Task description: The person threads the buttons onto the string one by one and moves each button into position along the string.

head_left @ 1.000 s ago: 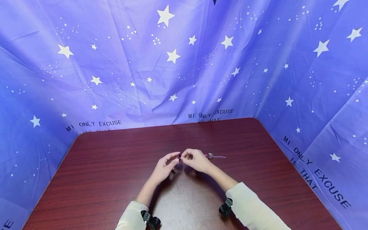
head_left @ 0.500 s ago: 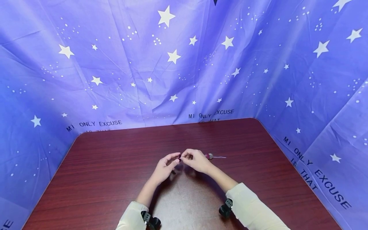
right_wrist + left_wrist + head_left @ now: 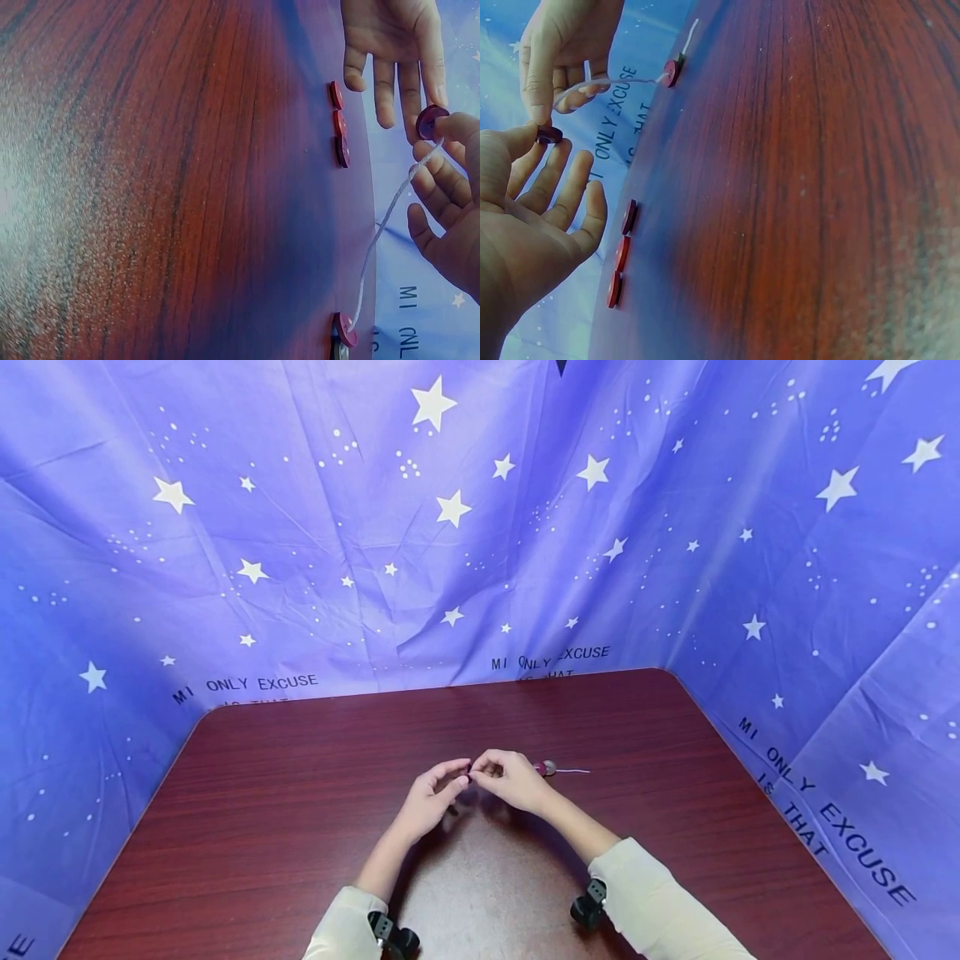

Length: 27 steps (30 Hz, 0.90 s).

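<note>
L hand (image 3: 427,796) pinches dk-red button (image 3: 427,120) above table (image 3: 300,835), R hand (image 3: 514,780) pinches white cord (image 3: 412,174) against it, prob. mid-threading; next likely needs cord tip pulled thru.

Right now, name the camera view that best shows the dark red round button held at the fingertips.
The right wrist view: the dark red round button turns its broad face to that camera. The left wrist view shows it more edge-on; the head view gives only a tiny dark sliver.
</note>
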Tool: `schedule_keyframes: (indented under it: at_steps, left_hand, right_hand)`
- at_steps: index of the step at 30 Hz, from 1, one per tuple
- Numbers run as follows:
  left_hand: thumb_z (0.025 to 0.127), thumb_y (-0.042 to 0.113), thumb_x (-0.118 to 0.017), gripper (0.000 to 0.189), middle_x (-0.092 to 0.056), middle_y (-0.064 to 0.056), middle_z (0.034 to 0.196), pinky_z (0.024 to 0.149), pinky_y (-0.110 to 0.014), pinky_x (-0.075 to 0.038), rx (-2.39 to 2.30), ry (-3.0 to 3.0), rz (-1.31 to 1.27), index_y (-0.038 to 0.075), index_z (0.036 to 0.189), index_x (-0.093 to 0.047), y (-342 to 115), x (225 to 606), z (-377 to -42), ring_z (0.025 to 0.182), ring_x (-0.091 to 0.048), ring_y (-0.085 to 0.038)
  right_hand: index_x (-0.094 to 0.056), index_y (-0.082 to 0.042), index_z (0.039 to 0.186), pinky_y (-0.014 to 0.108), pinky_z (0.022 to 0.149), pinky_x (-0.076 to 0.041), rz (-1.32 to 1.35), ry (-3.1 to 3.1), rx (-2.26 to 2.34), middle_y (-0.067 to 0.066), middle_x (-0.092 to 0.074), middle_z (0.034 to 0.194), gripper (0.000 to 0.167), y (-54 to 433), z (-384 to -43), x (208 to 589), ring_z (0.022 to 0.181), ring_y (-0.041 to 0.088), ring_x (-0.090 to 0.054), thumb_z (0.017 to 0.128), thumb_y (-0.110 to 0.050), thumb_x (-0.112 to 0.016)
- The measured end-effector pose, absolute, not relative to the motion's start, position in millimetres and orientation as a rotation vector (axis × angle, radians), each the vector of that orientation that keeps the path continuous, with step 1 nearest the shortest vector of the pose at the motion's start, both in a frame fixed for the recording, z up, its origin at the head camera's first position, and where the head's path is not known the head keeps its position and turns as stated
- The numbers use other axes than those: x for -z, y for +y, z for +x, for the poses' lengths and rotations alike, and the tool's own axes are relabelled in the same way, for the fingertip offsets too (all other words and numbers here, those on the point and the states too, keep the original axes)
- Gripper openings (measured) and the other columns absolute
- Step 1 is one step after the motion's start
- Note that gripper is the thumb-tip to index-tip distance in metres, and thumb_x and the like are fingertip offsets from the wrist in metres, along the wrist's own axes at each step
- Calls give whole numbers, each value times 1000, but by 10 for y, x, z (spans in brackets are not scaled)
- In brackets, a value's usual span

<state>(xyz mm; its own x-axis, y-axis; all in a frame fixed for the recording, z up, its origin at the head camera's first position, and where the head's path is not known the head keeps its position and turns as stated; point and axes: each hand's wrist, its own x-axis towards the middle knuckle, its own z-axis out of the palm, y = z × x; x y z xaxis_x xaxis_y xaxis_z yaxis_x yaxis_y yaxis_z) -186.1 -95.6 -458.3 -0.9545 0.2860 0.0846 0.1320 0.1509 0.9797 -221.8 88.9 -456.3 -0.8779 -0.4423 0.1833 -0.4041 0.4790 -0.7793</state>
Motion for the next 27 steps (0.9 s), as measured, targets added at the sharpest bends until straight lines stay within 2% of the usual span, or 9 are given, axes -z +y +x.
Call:
schedule_keyframes:
  at_steps: [7,12,18,22,27]
  left_hand:
    - [93,8,-55,35,-63,-23,113,71,-28,-50,-1932,2297,412,-4,126,-53,-960,4581,-1859,88,-59,-10]
    - [93,9,-56,34,-62,-23,114,69,-22,-49,-1947,2310,429,-5,124,-54,-961,4586,-1860,89,-60,-10]
    - [91,9,-59,34,-63,-21,116,78,-16,-48,-1990,2304,408,-5,122,-56,-960,4587,-1864,94,-60,-3]
    - [90,9,-61,35,-63,-21,116,80,-16,-49,-2018,2320,407,-7,121,-57,-951,4585,-1864,95,-61,-6]
    - [89,9,-62,34,-63,-21,116,80,-15,-49,-2047,2329,382,-6,119,-58,-933,4579,-1857,94,-62,-3]
  right_hand:
    - [-67,-14,90,18,59,-45,-749,2661,1399,-4,-61,72,5,880,-2221,4574,65,5,-52,88,-17,-64]
    - [-67,-13,88,18,58,-44,-759,2672,1394,-4,-60,72,4,869,-2225,4572,65,5,-51,88,-16,-64]
    - [-67,-13,89,18,60,-45,-758,2675,1396,-3,-61,74,5,861,-2221,4565,66,4,-52,88,-17,-64]
    - [-68,-11,90,18,62,-46,-726,2678,1408,-2,-64,76,7,858,-2220,4563,69,5,-54,88,-17,-64]
    - [-70,-9,91,18,62,-46,-701,2656,1448,1,-67,78,11,857,-2216,4548,69,4,-54,88,-18,-64]
